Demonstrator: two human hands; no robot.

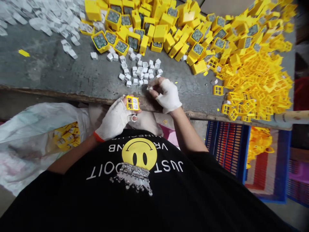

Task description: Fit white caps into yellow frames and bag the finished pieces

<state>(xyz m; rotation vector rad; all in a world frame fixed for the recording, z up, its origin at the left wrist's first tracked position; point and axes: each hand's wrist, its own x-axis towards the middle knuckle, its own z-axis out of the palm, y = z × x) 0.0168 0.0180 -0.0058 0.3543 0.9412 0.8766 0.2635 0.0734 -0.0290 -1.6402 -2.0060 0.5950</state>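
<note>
My left hand (pixel 118 114), in a white fingerless glove, holds a small yellow four-window frame (pixel 129 103) just off the table's front edge. White pieces fill the frame's two right-hand openings; the two on the left show through. Over the table, my right hand (pixel 167 93), gloved the same way, has thumb and fingers pinched together on what looks like a small white cap (pixel 150 87). Just beyond those fingertips lies a loose group of small white square caps (pixel 140 71).
Yellow housings (pixel 160 32) with grey-green insides cover the table's back. White pieces (pixel 48 16) are heaped at far left, yellow frames (pixel 260 80) at right. A plastic bag (pixel 43 116) hangs at left; blue crates (pixel 227 148) stand below right.
</note>
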